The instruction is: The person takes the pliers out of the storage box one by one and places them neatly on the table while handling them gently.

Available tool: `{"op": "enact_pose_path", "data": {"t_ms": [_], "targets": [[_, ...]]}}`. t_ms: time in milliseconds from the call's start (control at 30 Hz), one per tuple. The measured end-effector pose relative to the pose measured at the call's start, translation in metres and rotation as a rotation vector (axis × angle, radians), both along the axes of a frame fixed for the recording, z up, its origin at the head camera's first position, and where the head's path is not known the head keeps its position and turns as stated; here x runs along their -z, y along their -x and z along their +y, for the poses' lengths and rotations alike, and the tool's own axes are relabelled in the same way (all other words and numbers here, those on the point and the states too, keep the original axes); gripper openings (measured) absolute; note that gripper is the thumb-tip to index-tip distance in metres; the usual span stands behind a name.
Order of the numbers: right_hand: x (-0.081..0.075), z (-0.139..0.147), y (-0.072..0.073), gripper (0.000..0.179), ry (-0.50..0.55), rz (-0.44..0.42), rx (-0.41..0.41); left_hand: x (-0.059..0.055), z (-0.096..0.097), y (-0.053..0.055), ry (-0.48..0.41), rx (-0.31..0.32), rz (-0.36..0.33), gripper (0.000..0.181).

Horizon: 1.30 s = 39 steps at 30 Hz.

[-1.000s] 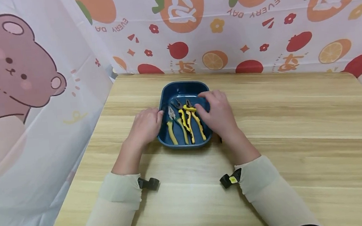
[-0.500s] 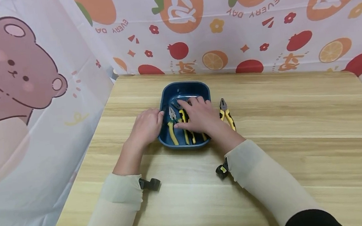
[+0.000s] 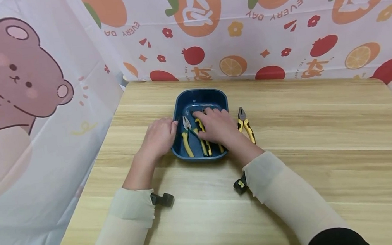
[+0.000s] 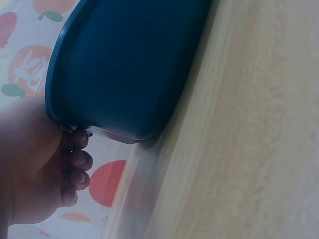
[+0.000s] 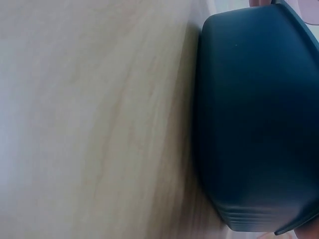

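Observation:
A blue tray (image 3: 199, 97) stands on the table with several pliers in it. My left hand (image 3: 158, 135) grips its left rim; in the left wrist view the fingers (image 4: 79, 159) curl at the tray's edge. Pliers with plain yellow handles (image 3: 186, 144) lie at the left inside. Beside them my right hand (image 3: 217, 126) reaches over the right rim, thumb and fingers curled round yellow-and-black pliers (image 3: 200, 125). That hand covers most of them and part of another yellow-handled pair. The right wrist view shows mainly the tray's outer wall (image 5: 259, 114).
Another pair of yellow-and-black pliers (image 3: 243, 122) lies on the wooden table (image 3: 315, 127), just right of the tray and close to my right forearm. A printed curtain (image 3: 261, 31) hangs along the table's back edge, and another cloth (image 3: 44, 151) at the left.
My right hand has let go of pliers at the tray's right side, moved left into the tray, and drawn its thumb and fingers together on another pair. The left hand stays put.

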State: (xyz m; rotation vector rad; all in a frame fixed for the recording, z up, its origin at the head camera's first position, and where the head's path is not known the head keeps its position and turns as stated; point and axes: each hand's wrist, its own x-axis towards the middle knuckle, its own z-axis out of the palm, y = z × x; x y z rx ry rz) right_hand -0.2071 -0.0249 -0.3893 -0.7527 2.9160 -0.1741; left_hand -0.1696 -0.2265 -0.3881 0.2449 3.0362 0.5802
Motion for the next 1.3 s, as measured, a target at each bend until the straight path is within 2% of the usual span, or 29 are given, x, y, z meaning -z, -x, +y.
{"op": "enact_pose_path", "data": {"t_ms": [300, 533, 667, 867, 1100, 1300], "targets": [[0.0006, -0.0019, -0.0047, 0.049, -0.114, 0.033, -0.064, -0.0016, 0.0005, 0.0001, 0.005, 0.005, 0.012, 0.042], [0.0029, -0.0020, -0.0051, 0.041, -0.125, 0.046, -0.087, 0.0008, 0.0012, -0.0005, 0.005, -0.003, 0.023, 0.041], [0.0042, -0.0012, -0.0056, 0.037, -0.077, 0.050, -0.081, 0.0027, 0.0010, -0.0002, 0.015, -0.007, 0.026, 0.041], [0.0051, 0.0005, -0.0076, 0.031, 0.052, 0.090, -0.053, 0.0041, 0.0007, 0.0002, 0.015, -0.009, 0.012, 0.042], [0.0041, 0.0029, -0.0082, 0.052, 0.158, 0.108, -0.019, 0.0032, 0.0012, 0.0012, 0.007, -0.006, 0.005, 0.041], [0.0029, 0.0052, -0.0093, 0.056, 0.243, 0.109, -0.013, 0.0024, 0.0011, 0.0012, -0.004, -0.016, -0.002, 0.040]]}}
